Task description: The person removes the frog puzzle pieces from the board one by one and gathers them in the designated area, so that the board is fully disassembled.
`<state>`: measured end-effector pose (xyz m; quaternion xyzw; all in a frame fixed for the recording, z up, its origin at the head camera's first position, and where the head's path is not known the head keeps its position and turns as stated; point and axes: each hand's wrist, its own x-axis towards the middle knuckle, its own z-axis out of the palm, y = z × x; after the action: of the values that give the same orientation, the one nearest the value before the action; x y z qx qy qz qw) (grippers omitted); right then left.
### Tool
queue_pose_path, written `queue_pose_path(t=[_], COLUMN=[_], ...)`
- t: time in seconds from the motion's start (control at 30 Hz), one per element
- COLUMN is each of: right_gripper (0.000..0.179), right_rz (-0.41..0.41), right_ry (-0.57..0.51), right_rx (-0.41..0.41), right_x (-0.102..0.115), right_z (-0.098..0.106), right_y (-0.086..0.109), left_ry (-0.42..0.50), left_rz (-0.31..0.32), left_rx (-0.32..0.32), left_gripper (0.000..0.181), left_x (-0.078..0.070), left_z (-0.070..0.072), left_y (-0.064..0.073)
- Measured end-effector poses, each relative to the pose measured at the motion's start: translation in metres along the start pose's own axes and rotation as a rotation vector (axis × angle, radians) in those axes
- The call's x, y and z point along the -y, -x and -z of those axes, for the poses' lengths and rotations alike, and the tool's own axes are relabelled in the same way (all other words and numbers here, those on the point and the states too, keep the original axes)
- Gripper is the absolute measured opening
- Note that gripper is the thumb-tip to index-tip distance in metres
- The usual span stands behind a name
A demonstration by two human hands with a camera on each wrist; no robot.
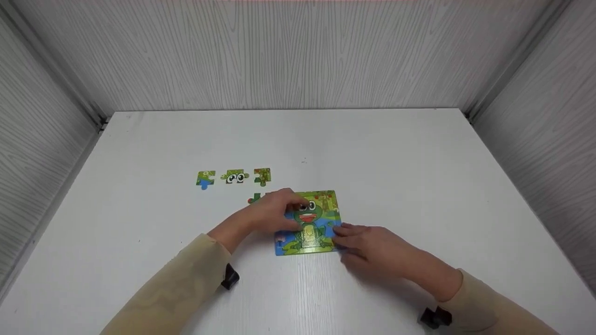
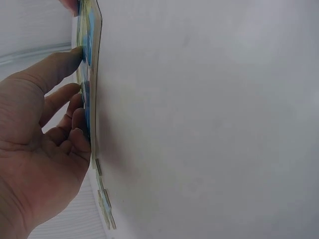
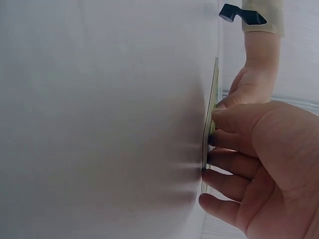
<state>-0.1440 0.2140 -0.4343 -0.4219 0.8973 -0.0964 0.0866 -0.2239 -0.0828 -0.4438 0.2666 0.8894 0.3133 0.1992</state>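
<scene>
Frog puzzle board: we see one frog puzzle board (image 1: 309, 235), flat on the white table (image 1: 409, 163); its outline looks nearly square, the printed frog's long axis running away from the person, head at the far end.
Left hand: we find the left hand (image 1: 272, 209) over the board's left side, thumb and forefinger apart, tips touching its face.
Right hand: we see the right hand (image 1: 377, 246) at the board's right edge, fingers fairly straight, fingertips touching it.
Loose pieces: we count three in full, in a row beyond and left of the board: blue-and-green piece (image 1: 205, 178), frog-eyes piece (image 1: 235, 177), red-and-green piece (image 1: 263, 176).
Part-hidden piece: we see at least one part-hidden piece (image 1: 255, 197), left of the board's far-left corner.
</scene>
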Motion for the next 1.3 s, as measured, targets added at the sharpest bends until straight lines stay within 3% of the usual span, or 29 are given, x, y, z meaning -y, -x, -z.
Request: queue_pose_path(t=[0.33,0.73,1.3], right_gripper=[0.045,0.039,0.041], right_rz=[0.016,0.156,0.153], right_ry=[0.001,0.023,0.009], right_rx=[-0.005,-0.038,-0.008], right_x=[0.009,0.007,0.009], right_z=[0.011,-0.004,-0.006], right_y=[-0.013,-0.027,-0.028], left_ry=[-0.004,-0.005,0.021], left_rz=[-0.015,-0.058,-0.031], left_rx=[0.012,0.006,0.006], left_gripper=[0.054,0.053,0.052], left_x=[0.002,0.004,0.004], left_z=[0.003,0.001,0.001], left_y=[-0.002,-0.004,-0.002])
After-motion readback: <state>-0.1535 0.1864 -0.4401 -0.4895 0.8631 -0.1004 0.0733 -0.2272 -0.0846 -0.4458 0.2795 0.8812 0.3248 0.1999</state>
